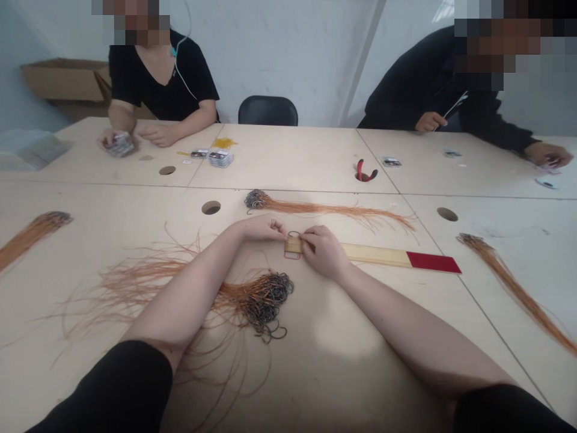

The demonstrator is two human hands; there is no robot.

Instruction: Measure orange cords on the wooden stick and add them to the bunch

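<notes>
The right hand (323,252) is pinching its fingers together on a small dark wire hook (294,234) over a flat wooden strip with a red end (376,255); the left hand (264,227) is curling closed beside it, orange-threaded dark hooks (265,294) lying at its six o'clock.

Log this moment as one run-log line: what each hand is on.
left hand: closed near dark hook | right hand: fingers at hook, on wooden strip | hook bundle with orange lines: below hands

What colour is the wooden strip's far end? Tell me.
Red: the strip ends in a solid red band, shown in the head view.
</notes>
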